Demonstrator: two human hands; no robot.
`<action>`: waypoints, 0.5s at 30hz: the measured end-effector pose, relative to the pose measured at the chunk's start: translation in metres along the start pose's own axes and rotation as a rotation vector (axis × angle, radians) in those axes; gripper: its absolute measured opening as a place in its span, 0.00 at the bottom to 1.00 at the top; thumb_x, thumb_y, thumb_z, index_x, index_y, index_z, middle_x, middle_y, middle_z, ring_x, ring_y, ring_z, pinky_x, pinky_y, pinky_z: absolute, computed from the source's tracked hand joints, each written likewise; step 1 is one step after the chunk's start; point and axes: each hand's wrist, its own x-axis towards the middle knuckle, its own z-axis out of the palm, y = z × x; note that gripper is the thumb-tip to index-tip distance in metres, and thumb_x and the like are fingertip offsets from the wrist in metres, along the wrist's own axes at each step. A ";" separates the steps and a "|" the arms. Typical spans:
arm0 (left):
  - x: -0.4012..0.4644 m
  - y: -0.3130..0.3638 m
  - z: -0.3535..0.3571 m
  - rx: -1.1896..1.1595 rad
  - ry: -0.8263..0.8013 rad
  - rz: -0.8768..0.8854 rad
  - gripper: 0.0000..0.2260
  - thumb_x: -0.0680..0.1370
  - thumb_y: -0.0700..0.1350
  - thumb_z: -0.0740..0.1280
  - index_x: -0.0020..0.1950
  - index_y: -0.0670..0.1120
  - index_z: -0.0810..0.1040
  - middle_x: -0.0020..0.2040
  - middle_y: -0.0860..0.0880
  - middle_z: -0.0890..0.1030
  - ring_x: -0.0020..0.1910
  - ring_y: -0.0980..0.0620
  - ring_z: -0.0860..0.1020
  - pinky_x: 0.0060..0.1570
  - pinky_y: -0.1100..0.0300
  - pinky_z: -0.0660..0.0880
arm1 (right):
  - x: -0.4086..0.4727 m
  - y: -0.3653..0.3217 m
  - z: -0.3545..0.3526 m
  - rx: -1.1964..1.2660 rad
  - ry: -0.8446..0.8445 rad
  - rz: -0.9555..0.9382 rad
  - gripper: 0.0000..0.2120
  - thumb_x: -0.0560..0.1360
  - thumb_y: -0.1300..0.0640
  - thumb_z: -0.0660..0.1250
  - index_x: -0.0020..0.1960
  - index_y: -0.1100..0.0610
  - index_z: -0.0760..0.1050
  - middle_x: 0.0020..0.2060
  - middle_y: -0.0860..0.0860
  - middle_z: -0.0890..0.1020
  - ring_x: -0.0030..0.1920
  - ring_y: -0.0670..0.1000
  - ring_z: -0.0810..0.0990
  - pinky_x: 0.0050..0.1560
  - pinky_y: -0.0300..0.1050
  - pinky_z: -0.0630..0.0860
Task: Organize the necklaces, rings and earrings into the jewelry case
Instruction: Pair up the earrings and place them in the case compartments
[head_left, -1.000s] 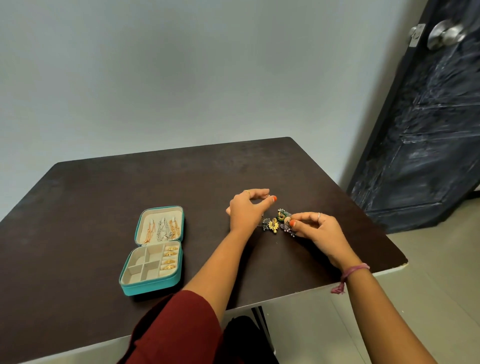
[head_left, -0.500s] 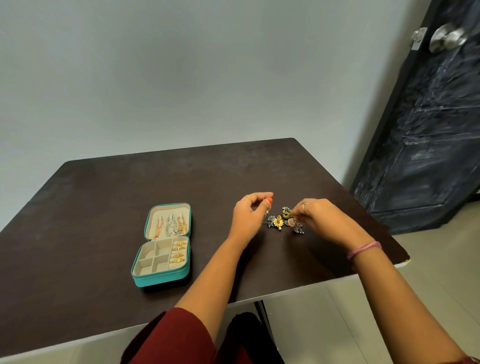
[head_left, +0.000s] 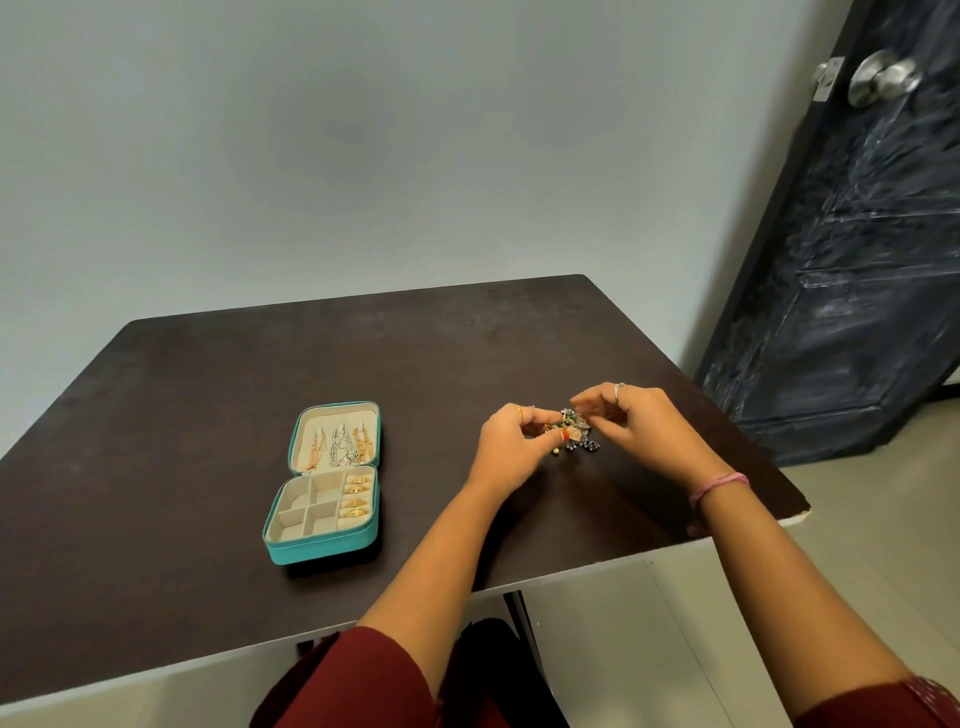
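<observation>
earrings (head_left: 574, 434) lie in a small tangled heap on the tabletop (head_left: 208, 374), well to the right of the case (head_left: 324, 543). left hand (head_left: 514, 447) touches the heap's left side, fingers curled, thumb and forefinger pinching a piece at the heap's edge; which piece is too small to tell. right hand (head_left: 644, 426) hovers just right of the heap, fingers loosely curled toward it; cannot tell whether this grip holds anything. case lies open, lid flat; necklaces (head_left: 340, 441) hang in the lid, rings (head_left: 357, 496) sit in the right-hand slots, the compartments left of the rings look unfilled. judgement: the earrings are light, small, stiff, with dangling beads likely to snag each other. take one by its solid body, not the beads, and lift slowly so neighbours drop free. remaining step appears to be earrings into the unfilled compartments.
</observation>
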 end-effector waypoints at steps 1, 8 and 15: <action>0.000 0.001 0.001 0.017 -0.014 -0.004 0.09 0.71 0.42 0.75 0.51 0.47 0.82 0.51 0.47 0.82 0.48 0.53 0.81 0.50 0.64 0.76 | -0.001 -0.001 -0.001 0.031 0.001 0.008 0.14 0.75 0.66 0.67 0.58 0.54 0.78 0.47 0.46 0.83 0.49 0.42 0.81 0.51 0.26 0.73; -0.005 0.006 0.006 0.106 0.040 0.055 0.11 0.70 0.47 0.77 0.50 0.48 0.83 0.48 0.48 0.78 0.47 0.54 0.79 0.46 0.65 0.76 | 0.001 -0.012 -0.007 0.064 0.050 0.018 0.11 0.73 0.63 0.70 0.54 0.53 0.81 0.44 0.46 0.83 0.45 0.41 0.82 0.48 0.34 0.78; -0.006 0.006 0.010 0.064 0.147 0.083 0.08 0.71 0.46 0.75 0.50 0.49 0.84 0.46 0.49 0.79 0.44 0.58 0.77 0.41 0.72 0.71 | 0.009 -0.027 -0.021 0.077 -0.023 0.059 0.08 0.71 0.60 0.72 0.48 0.50 0.83 0.40 0.45 0.84 0.40 0.40 0.81 0.40 0.28 0.74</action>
